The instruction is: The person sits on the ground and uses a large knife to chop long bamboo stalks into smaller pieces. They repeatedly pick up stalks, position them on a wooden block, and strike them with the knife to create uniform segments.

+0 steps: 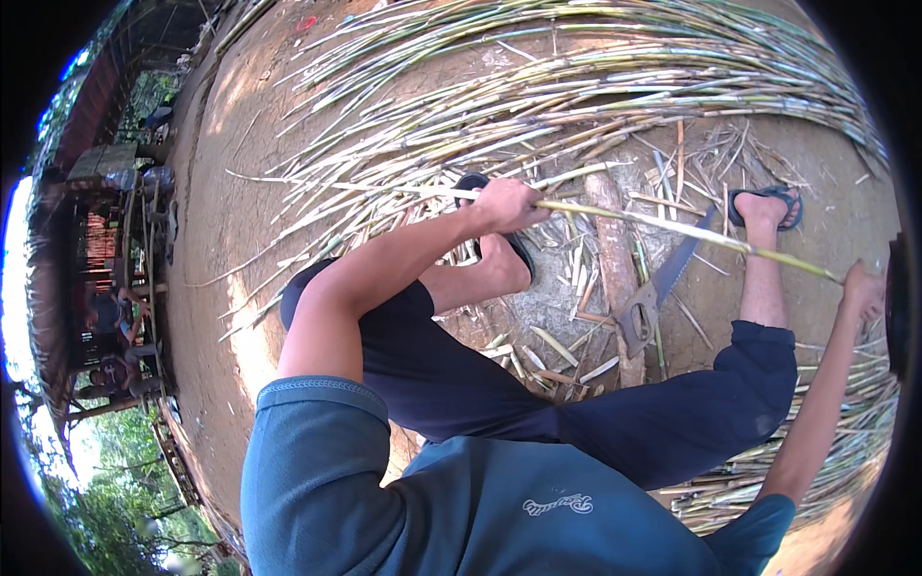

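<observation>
A long, thin, greenish-yellow bamboo cane (672, 227) stretches across in front of me, over my spread legs. My left hand (509, 204) is wrapped round it above my left foot. Out at the far right, my right hand (864, 291) closes on the cane near its right end; some of those fingers blur into the dark rim. Below the cane, a handsaw (663, 283) lies with its handle against a short log (615, 240) and its blade slanting up to the right. Cut bamboo pieces (552, 346) are scattered on the ground around the log.
A broad heap of long bamboo canes (576, 72) covers the far ground. More canes (836, 413) lie at my right side. My sandalled feet (768, 208) stand either side of the log. People (120, 326) are under a shelter at the far left.
</observation>
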### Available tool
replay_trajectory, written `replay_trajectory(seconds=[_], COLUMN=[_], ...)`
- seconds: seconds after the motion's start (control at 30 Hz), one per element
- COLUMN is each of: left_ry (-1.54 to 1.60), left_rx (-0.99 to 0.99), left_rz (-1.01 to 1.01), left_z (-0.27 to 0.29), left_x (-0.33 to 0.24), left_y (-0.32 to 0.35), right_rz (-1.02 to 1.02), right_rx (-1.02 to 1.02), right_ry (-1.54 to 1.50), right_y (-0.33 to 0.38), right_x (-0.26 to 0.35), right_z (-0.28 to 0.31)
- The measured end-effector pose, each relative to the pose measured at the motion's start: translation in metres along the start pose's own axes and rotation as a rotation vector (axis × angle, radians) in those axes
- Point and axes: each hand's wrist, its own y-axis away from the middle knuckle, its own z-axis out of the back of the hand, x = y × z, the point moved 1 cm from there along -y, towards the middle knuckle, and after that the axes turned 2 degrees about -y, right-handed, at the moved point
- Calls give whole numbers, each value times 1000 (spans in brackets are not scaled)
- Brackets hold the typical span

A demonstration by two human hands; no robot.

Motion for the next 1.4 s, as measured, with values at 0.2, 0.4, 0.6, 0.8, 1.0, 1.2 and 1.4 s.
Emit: replay_trajectory(seconds=[0.2,0.4,0.6,0.8,1.0,1.2,1.4], left_ry=[85,-55,-429,-963,-897,-442,-289], left_rx=[-66,-185,-628,-1280,-1514,-1501,-833], left_rz=[-45,69,23,-485,-777,-977,-1105], left_z=[62,137,210,295,394,348,253], left_x=[-111,-169,-206,-255,-346,-493,-462], left_y=[70,122,167,165,129,51,-6], right_rz=[292,236,220,11,-264,-770,-1059], right_rx=[114,94,13,-6,-356,-553,-872], right_ry=[130,-121,-55,-274,-407,-519,-831], right_y=[51,78,96,186,287,405,440], right_x=[-55,-189,-42,10,73,132,110], right_z=[114,176,154,193,202,183,212])
